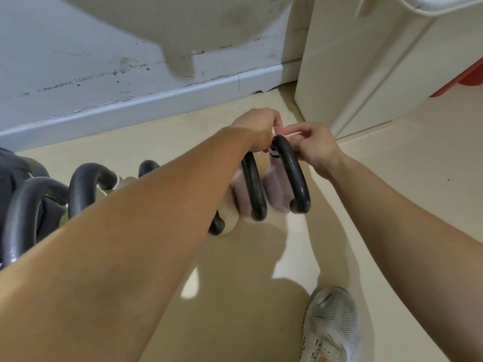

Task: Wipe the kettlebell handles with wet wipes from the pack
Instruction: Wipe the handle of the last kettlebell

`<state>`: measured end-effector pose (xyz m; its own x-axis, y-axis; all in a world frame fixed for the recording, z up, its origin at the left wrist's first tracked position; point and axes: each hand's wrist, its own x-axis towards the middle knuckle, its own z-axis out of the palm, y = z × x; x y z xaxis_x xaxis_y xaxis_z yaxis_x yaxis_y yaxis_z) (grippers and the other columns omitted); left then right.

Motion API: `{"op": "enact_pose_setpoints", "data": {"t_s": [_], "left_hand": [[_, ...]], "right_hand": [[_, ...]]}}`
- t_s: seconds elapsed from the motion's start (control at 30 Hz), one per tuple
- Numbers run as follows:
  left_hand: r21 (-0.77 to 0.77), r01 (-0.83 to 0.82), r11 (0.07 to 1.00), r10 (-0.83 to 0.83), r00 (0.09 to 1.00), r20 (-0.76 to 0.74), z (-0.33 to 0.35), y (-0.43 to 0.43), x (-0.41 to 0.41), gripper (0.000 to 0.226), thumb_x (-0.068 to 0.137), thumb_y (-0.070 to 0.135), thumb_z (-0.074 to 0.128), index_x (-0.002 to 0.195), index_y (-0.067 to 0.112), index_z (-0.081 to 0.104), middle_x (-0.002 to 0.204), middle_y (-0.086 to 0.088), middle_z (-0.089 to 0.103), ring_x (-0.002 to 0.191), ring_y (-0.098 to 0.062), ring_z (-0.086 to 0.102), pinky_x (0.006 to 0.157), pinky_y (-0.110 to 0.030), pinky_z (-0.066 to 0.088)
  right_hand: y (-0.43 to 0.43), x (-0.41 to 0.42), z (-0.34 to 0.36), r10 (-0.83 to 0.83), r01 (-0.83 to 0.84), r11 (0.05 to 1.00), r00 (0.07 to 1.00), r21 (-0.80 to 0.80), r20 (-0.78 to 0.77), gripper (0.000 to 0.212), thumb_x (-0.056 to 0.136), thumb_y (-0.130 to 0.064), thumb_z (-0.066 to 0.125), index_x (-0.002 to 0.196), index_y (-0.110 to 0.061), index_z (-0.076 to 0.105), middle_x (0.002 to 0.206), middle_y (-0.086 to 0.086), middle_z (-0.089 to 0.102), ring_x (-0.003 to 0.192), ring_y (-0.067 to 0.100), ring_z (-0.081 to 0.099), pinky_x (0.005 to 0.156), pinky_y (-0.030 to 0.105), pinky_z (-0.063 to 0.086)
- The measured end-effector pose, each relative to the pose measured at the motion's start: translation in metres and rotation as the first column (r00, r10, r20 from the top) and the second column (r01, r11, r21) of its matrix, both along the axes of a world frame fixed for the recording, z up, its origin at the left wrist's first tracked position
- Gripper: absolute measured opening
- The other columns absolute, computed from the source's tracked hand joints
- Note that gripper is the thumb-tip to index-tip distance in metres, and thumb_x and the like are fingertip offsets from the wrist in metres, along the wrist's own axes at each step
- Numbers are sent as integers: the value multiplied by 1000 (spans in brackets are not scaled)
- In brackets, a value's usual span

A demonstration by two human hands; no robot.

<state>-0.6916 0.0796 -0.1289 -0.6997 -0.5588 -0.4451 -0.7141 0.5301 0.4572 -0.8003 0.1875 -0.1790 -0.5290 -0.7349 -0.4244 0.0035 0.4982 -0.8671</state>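
- Both bare forearms are extended forward and down over a beige floor [235,270]
- Left hand [257,126] is seen curled shut at the top of a black kettlebell handle [252,186]; whether the handle itself or something else is gripped cannot be told from this angle
- Right hand [316,147] is seen with fingers pinched together just behind the top of the rightmost black handle [292,168]; a pale sliver, possibly a wipe, shows between the fingertips, too small to confirm
- A small white-and-black item [273,150] is wedged between the two hands at the handle tops; not identifiable
- The two handles under the hands are attached to pinkish kettlebell bodies [277,189], standing side by side on the floor
- More black-handled kettlebells [86,184] are lined up to the left, partly hidden by the left forearm
- A scuffed pale blue wall with baseboard [156,100] is seen behind the row
- A cream cabinet [366,74] stands at upper right, near the right hand
- A grey mesh sneaker [332,327] is planted at bottom right
- Wipe pack is not made out
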Motion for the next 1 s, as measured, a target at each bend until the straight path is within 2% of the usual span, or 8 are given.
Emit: {"op": "enact_pose_setpoints", "data": {"t_s": [0.13,0.27,0.4,0.5,0.6,0.73,0.9,1.0], "left_hand": [[47,75,996,-78,996,51,-2,-7,-2,36,78,6,74,96,33,60,88,6,64,88,-16,61,72,-28,44],[5,118,993,-118,991,67,-3,-9,-1,33,74,11,81,95,27,61,84,5,60,87,-20,60,71,-28,43],[-38,119,992,-116,990,84,-5,-10,-2,26,77,18,82,99,17,67,91,0,65,86,-20,60,69,-28,43],[-39,97,995,-93,991,101,-5,-11,-3,22,78,21,81,93,16,66,91,-2,66,87,-21,62,71,-28,45],[-22,83,996,-81,993,80,-3,-13,-2,24,77,19,82,95,17,67,92,-1,66,87,-20,61,69,-27,44],[10,66,998,-66,998,-12,-2,-18,2,32,74,15,84,95,27,63,87,7,61,83,-13,59,58,-22,37],[33,56,998,-53,994,-98,-2,-21,10,26,74,15,82,84,32,66,85,10,65,81,-8,61,64,-23,43],[-53,101,993,-103,994,-32,-4,-17,7,23,75,12,81,88,27,68,84,6,64,81,-15,62,65,-26,45]], "right_hand": [[14,1,-4,99,-105,993,990,-61,-98,16,89,-9,76,105,-11,80,95,13,79,79,14,73,75,28,61],[26,2,1,221,-220,969,975,-108,-8,27,83,-17,83,110,-17,80,106,14,78,92,23,74,95,31,59],[18,2,-5,220,-234,972,948,-36,-230,21,84,-6,79,97,-22,82,92,9,79,74,9,65,75,30,58],[12,2,-11,192,-205,979,905,7,-380,25,86,-3,73,86,-26,82,77,-4,76,61,1,59,59,16,47],[13,3,-15,184,-205,979,890,-6,-417,23,86,-5,73,90,-25,82,78,-9,76,67,4,66,61,19,51],[15,9,-12,100,-153,985,877,-77,-469,21,87,-5,71,92,-22,82,74,-16,70,63,-4,61,61,7,42],[19,11,-8,126,-248,963,761,-106,-637,10,91,-27,75,99,-28,81,82,-5,70,75,10,64,69,23,51],[18,9,-9,249,-362,932,692,-27,-678,23,89,-42,68,100,-25,81,79,3,68,75,19,62,71,37,51]]}}
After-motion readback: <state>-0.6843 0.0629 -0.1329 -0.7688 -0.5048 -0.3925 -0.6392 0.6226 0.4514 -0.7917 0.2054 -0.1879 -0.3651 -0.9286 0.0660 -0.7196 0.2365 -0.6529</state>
